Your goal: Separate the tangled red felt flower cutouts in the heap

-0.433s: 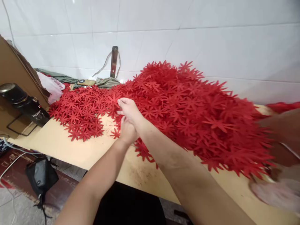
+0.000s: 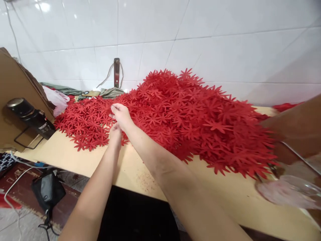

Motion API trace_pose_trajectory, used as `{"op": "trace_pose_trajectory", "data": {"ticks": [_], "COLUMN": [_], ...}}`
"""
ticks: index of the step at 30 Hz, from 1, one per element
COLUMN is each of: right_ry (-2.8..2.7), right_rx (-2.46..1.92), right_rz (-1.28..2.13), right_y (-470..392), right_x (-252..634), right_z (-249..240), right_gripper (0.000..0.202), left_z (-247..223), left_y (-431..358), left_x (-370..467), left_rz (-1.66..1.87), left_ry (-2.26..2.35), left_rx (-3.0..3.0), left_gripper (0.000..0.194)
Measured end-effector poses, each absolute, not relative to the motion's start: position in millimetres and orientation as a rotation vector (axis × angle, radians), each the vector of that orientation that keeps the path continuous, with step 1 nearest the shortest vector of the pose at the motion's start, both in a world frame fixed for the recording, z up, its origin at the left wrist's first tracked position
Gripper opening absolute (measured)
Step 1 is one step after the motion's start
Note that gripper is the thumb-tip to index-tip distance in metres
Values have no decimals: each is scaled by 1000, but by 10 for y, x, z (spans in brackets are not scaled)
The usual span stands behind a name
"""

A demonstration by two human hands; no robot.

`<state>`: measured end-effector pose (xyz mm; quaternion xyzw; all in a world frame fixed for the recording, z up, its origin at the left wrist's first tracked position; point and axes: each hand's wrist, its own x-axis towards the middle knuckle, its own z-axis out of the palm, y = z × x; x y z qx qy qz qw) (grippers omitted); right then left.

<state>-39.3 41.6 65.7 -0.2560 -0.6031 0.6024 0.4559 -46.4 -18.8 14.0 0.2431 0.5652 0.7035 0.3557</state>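
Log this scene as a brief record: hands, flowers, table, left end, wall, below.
Left hand: nearer the wearer, fingers bent
Right hand: just beyond it, over the flowers
Held: too small to tell
Flowers: red, many-petalled, heaped higher at right
Table: pale top, dark specks near front edge
Left end: black bottle beside carton
Wall: white tiles
Below: black pouch

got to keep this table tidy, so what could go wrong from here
The tall heap of red flower-shaped pieces is loosely stacked, so the right hand, working at its lower side, might set some sliding. The black flask stands close to the pieces at the left and could be knocked over. Any piece dropping onto the crumbs near the front edge might pick up dirt.
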Motion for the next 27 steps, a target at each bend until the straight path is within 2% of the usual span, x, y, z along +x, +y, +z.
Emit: {"op": "trace_pose_trajectory", "data": {"ticks": [4, 6, 8, 11, 16, 20, 24, 27], "right_ry": [-1468, -1568, -1648, -1730, -1672, -1452, -1454, -1506], "right_rx": [-662, -656, -630, -687, -712, -882, -913, -879], "right_rz": [1454, 1351, 1370, 1325, 1389, 1211, 1238, 1304], "right_y": [237, 87, -89, -285, -249, -171, -241, -338], "right_x": [-97, 98, 291, 567, 922, 999, 940, 949], "right_z": [663, 548, 403, 273, 381, 422, 270, 87], "right_gripper": [9, 9, 15, 25, 43, 61, 80, 82], "left_z": [265, 311, 345, 368, 388, 453, 493, 475], "left_y": [-556, -702, -770, -718, -582, -581, -581, -543], "left_x": [-700, -671, -522, -219, 156, 433, 638, 660], "left_rz": [1893, 1900, 1886, 1883, 1946, 1948, 1963, 1967], "left_ry": [886, 770, 707, 701, 693, 745, 834, 884], "left_rx": [152, 125, 141, 89, 72, 229, 286, 236], "left_gripper": [27, 36, 35, 16, 16, 33, 44, 51]}}
